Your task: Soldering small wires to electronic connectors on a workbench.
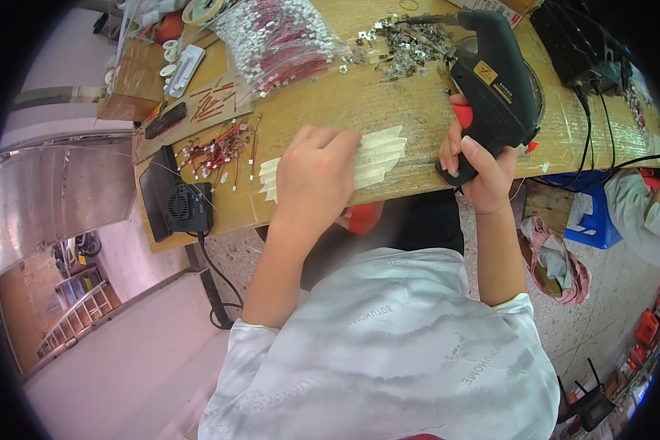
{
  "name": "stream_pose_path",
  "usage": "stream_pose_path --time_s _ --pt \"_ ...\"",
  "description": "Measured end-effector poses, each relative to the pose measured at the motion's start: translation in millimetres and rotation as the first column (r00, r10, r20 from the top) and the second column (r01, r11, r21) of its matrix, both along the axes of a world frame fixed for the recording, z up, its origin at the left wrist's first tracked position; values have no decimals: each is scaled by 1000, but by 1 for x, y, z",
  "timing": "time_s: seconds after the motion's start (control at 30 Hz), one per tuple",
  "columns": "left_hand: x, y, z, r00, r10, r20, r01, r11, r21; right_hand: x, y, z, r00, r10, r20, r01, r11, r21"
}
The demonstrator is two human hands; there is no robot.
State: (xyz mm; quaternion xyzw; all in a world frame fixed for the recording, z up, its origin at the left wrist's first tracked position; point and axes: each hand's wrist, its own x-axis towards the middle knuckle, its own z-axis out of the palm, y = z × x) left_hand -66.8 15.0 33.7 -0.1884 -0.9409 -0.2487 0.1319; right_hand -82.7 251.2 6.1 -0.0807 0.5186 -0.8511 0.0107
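Observation:
My right hand (482, 167) is wrapped round the handle of a black soldering gun (497, 81), a finger by its red trigger (463, 115). The gun stands upright over the table's right part, its thin nose pointing left toward a pile of small metal parts (418, 45). My left hand (319, 167) rests by the table's front edge with its fingers curled in. Whatever it may pinch is hidden under the knuckles. Cream strips of masking tape (380, 155) lie side by side beneath and beside that hand.
A clear bag of red-wired white connectors (279, 44) lies at the back. Loose wired connectors (220, 150) and a black device with a grille (177, 202) are at the left. A black box with cables (583, 55) stands at the right; a blue crate (592, 213) is below.

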Motion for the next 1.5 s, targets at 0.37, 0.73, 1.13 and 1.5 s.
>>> stream_pose_path --time_s 0.37,0.73,1.13,1.5 --pt "-2 -5 -2 1000 -7 4 7 1000 26 2 0 2 1000 -8 19 9 999 -35" --pt "7 -1 7 997 35 -66 -35 999 -9 -1 -3 4 999 -23 32 22 1000 19" --pt "25 -5 3 990 105 -91 -91 985 147 3 -1 5 998 62 15 -63 940 336" --pt "99 -44 21 953 275 129 -275 601 751 -7 -6 58 821 517 -244 199 142 970"
